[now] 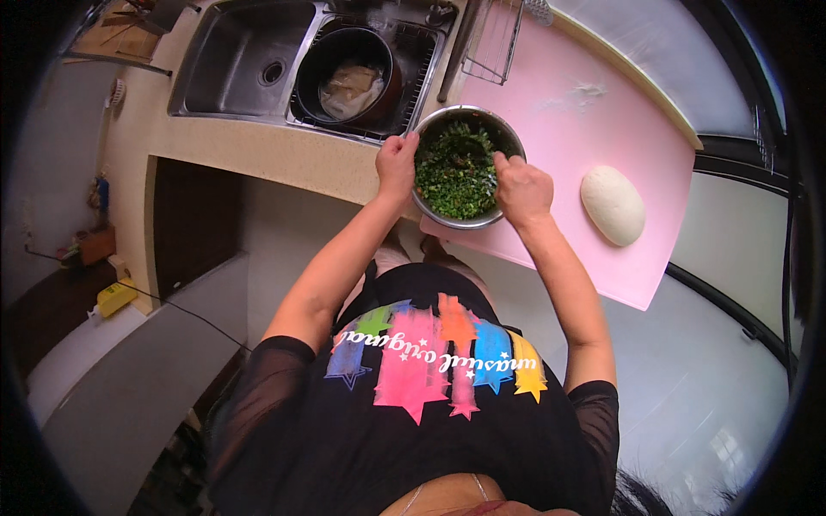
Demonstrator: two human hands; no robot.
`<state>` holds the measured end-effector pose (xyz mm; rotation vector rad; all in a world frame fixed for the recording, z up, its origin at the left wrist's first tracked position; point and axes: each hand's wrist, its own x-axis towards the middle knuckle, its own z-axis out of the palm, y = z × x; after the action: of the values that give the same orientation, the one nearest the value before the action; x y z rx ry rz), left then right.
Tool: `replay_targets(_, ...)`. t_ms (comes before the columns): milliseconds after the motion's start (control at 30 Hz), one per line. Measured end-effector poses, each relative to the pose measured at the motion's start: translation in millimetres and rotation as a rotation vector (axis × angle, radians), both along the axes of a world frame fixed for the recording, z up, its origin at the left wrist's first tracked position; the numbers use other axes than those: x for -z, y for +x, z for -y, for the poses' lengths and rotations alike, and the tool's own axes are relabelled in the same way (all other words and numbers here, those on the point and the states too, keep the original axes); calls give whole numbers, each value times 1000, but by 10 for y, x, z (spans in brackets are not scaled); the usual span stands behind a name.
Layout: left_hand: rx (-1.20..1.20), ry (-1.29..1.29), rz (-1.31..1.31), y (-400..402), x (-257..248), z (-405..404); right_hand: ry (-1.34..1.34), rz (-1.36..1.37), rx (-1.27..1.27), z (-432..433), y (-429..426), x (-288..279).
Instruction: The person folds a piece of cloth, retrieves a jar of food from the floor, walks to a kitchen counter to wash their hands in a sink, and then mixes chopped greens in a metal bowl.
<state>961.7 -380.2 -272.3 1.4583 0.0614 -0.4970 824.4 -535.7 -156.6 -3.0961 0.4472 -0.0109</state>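
Note:
A round stainless-steel bowl (471,225) stands at the front left of the pink mat, close to the sink. Finely chopped green leaves (458,184) fill much of it, with small orange and brownish bits among them. My left hand (397,164) grips the bowl's left rim, thumb over the edge. Curled into a fist, my right hand (524,190) is at the bowl's right side, its fingers reaching in over the rim. Whatever it may hold is hidden by the hand and the greens. To its right a smooth oval lump of pale dough (613,205) rests on the mat.
The pink mat (652,277) overhangs the counter's front edge and bears a white flour smear (581,97). A wire rack (493,48) stands behind the bowl. Left is a double sink (226,71); its right basin holds a dark pot (308,84) containing something pale.

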Motion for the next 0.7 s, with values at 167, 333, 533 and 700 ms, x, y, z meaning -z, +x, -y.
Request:
replay_targets(167,-110,201,105,-68,38,104,4,-346,151,161,-82,-61)
replay_targets(333,-121,194,106,-61,45,103,226,-515,277,26,-75,-151)
replay_targets(533,-104,188,110,-34,104,91,541,-293,383,58,31,44)
replay_targets(700,-100,193,127,-67,102,120,218,-91,329,212,23,-66)
